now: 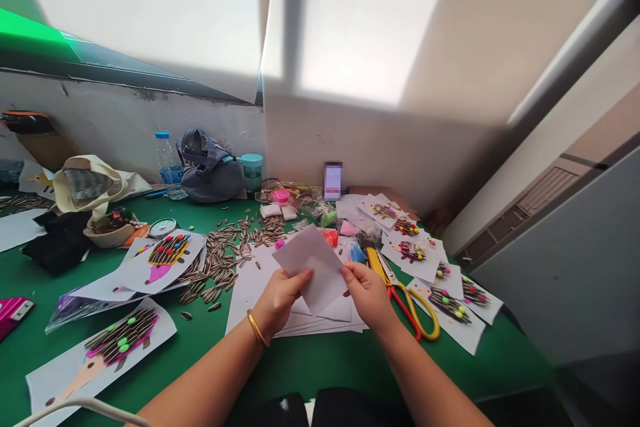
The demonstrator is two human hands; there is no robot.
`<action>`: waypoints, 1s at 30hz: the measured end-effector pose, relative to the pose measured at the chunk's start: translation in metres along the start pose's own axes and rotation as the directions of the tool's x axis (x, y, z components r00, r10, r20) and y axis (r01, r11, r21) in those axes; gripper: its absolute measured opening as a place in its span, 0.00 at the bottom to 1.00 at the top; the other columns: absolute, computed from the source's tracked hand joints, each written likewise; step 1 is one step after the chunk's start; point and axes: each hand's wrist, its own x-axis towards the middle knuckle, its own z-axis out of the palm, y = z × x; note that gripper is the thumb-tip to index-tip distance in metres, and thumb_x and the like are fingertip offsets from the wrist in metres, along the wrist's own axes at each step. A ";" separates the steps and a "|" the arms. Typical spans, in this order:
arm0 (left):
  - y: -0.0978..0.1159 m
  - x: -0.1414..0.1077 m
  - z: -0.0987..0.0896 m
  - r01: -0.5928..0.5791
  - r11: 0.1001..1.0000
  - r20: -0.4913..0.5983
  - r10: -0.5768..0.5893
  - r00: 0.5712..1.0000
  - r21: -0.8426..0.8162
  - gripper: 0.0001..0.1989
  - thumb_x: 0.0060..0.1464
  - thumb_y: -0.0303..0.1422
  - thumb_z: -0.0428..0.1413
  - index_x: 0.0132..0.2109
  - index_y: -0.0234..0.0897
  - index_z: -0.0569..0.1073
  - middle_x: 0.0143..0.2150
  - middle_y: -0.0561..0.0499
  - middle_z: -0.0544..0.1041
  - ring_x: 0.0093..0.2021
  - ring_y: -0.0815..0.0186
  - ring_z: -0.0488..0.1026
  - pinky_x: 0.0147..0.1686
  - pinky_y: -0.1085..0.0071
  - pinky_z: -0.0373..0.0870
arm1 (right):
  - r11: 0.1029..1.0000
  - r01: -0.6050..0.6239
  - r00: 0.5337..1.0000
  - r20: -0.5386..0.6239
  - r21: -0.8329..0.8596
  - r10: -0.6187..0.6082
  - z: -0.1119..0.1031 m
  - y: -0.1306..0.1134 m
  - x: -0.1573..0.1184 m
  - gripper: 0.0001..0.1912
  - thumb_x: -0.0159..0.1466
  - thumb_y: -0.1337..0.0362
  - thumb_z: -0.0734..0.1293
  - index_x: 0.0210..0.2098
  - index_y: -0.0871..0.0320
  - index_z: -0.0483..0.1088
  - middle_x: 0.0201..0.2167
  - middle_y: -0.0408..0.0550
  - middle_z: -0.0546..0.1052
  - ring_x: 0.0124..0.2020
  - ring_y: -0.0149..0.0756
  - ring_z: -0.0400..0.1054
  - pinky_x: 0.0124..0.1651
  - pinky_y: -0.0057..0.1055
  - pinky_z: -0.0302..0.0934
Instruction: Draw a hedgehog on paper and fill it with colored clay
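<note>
Left hand and right hand: fingers clenched on a white paper sheet, gripping its lower edges, sheet tilted above a paper stack near the front edge of the green desk. Yellow-and-red-handled scissors just beside right hand. Loose sunflower seeds scattered behind left hand. Seed-decorated hedgehog collages along both desk sides.

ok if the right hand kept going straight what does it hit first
The right hand meets the white paper sheet it pinches, then probably the orange packet behind, though depth is unclear.
</note>
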 end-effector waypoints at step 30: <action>0.011 0.016 -0.021 -0.122 0.961 -0.305 0.042 0.951 -0.249 0.27 0.43 0.29 0.68 0.52 0.38 0.73 0.47 0.46 0.81 0.41 0.62 0.79 0.38 0.71 0.77 | 0.815 -0.424 0.905 -0.169 -0.395 0.390 -0.138 0.062 -0.056 0.37 0.57 0.57 0.64 0.65 0.55 0.58 0.26 0.42 0.71 0.23 0.36 0.65 0.26 0.31 0.54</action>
